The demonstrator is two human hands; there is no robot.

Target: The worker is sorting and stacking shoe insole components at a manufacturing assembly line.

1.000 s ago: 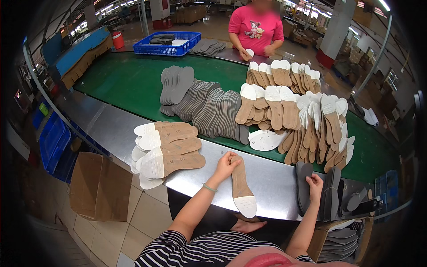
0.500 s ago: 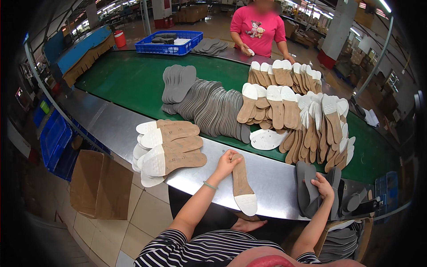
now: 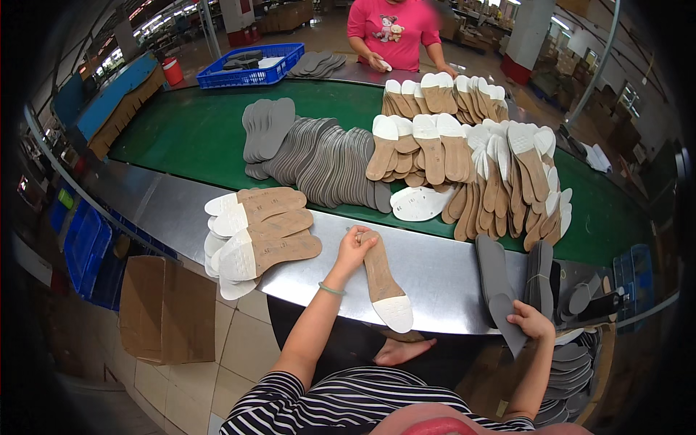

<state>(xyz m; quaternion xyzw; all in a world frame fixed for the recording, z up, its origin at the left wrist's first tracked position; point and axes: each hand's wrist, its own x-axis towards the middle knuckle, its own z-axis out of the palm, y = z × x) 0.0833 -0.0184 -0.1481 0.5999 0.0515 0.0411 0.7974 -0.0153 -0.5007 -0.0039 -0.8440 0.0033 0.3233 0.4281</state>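
Head — insole point(image 3: 386, 279) in left hand point(image 3: 353, 249)

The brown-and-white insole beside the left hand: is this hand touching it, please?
Touching. The head view shows the left hand gripping the insole by its brown end, with no gap between them.

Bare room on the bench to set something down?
Steel ledge between the brown-white insole in the left hand and the gray insole in the right hand. Green belt left of the gray insole pile. Crowded: belt's right half, under brown-white insole piles.
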